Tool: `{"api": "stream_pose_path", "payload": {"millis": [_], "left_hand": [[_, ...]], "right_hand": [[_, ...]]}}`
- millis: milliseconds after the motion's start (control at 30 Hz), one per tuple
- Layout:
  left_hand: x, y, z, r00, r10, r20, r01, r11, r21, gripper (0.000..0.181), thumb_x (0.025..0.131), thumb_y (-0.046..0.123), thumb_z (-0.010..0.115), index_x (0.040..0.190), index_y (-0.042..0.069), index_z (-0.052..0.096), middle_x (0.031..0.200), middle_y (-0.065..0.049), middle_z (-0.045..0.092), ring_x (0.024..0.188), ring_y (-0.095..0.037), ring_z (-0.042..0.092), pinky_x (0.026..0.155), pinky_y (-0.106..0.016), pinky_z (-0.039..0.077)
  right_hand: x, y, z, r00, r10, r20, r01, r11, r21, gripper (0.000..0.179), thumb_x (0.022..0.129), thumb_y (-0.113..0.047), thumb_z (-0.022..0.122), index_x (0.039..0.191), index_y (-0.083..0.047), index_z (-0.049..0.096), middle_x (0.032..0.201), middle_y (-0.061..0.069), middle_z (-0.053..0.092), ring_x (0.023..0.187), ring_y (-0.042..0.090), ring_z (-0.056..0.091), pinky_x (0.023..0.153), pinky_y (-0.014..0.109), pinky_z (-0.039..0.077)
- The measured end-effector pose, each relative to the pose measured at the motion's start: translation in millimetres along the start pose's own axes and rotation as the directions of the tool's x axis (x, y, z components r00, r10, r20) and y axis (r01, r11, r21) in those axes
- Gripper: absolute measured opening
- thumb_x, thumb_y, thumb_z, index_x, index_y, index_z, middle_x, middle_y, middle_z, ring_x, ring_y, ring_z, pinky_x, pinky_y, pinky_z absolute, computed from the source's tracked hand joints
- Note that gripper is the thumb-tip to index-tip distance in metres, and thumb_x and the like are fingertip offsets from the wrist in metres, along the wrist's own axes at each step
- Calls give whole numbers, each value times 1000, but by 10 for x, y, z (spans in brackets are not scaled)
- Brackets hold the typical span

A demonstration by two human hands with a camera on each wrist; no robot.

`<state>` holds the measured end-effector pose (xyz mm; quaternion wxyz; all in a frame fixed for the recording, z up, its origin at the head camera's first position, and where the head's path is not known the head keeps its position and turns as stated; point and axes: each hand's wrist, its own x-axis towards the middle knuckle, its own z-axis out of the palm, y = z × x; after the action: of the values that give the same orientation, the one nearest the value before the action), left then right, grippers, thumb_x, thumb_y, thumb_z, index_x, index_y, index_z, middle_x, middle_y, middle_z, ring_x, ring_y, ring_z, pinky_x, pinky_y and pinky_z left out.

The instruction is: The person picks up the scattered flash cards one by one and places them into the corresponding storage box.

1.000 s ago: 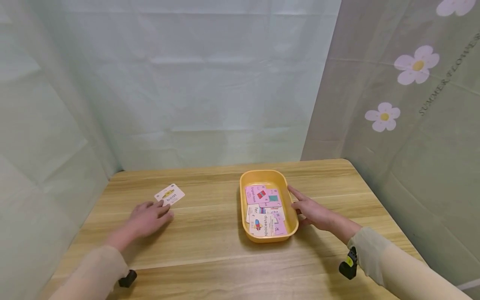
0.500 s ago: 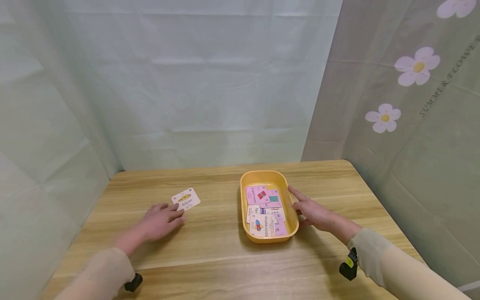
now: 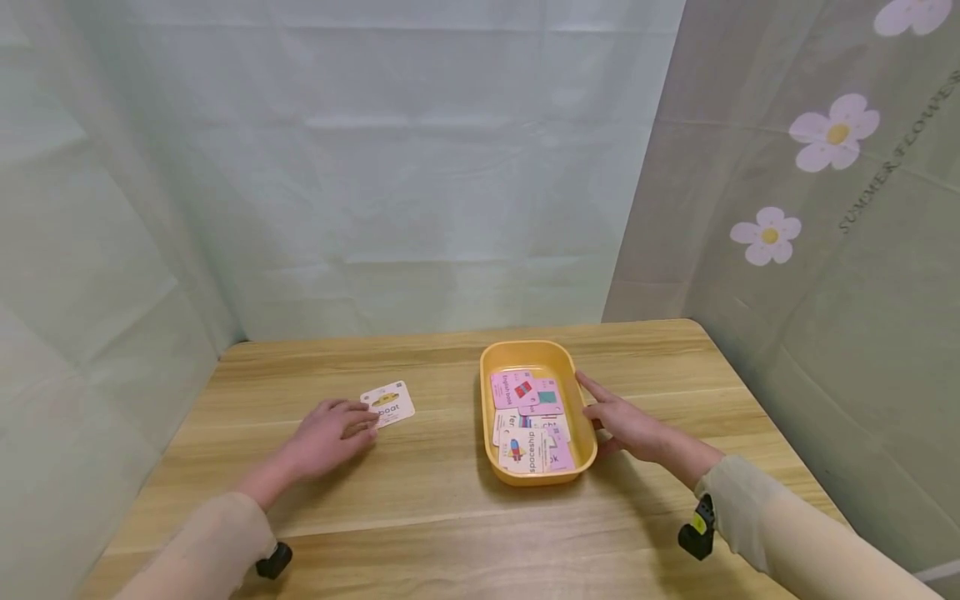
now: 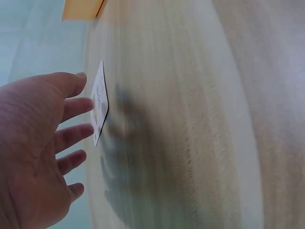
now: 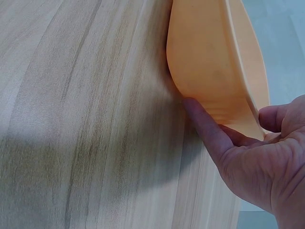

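A white card [image 3: 390, 403] printed with a yellow boat and the word "boat" lies on the table at left. My left hand [image 3: 333, 438] is over its near edge, fingertips at the card. Its fingers look spread and relaxed in the left wrist view, where the card [image 4: 99, 102] lies just beyond them. To the right stands a yellow plastic tray [image 3: 486, 375]. My right hand [image 3: 628, 425] rests against the tray's right side. In the right wrist view its extended fingers touch the outer wall of the tray [image 5: 205, 57]; some fingertips are hidden.
Inside the tray are several pink and white picture cards, among them a spaceship card [image 3: 525, 451] and an English book card [image 3: 513, 390]. Wood-grain table [image 3: 420, 533] extends around the tray. Pale cloth sheets [image 3: 450, 167] hang behind and at both sides.
The boat card and my left hand have moved together to the right across the table, toward the tray. My right hand and the tray have stayed in place.
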<state>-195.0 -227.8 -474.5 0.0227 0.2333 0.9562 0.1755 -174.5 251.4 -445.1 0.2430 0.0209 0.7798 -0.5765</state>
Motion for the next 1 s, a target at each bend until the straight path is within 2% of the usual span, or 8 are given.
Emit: {"api": "stream_pose_path", "payload": {"millis": [167,333,500,1000], "left_hand": [[103,-65,-6,996,-63,-62,60,997,-41,58,98,32,70,144,1,56,146,-28,49,134,-54,38,107,-72,28],[191,-111,12,992,-116,-49,114,993,-41,76,94,39,74,151,-2,44,152,-32,40,137,-56,32,109,-72,24],[254,-144,47,988,-151,-26,150,988,-33,88,91,50,74,151,-5,41,153,-36,34,139,-58,28,111,-72,21],[348,-207,94,978,-208,27,209,977,-47,90,89,55,73,153,-2,42,156,-35,31,139,-58,25,109,-73,22]], "right_hand": [[5,-3,-7,1000,3,-1,-3,1000,-2,71,106,-13,41,166,-31,7,166,23,13,133,41,45,90,61,53],[-1,-8,-3,1000,8,-1,-8,1000,-10,71,106,-13,41,166,-31,8,167,21,11,135,41,44,91,62,53],[-2,-9,1,1000,4,5,-4,1000,-16,71,106,-13,42,166,-30,7,167,22,11,135,42,44,91,63,52],[-9,-18,2,1000,7,4,-7,1000,-23,71,106,-14,42,166,-31,7,167,22,12,133,41,46,92,65,51]]}}
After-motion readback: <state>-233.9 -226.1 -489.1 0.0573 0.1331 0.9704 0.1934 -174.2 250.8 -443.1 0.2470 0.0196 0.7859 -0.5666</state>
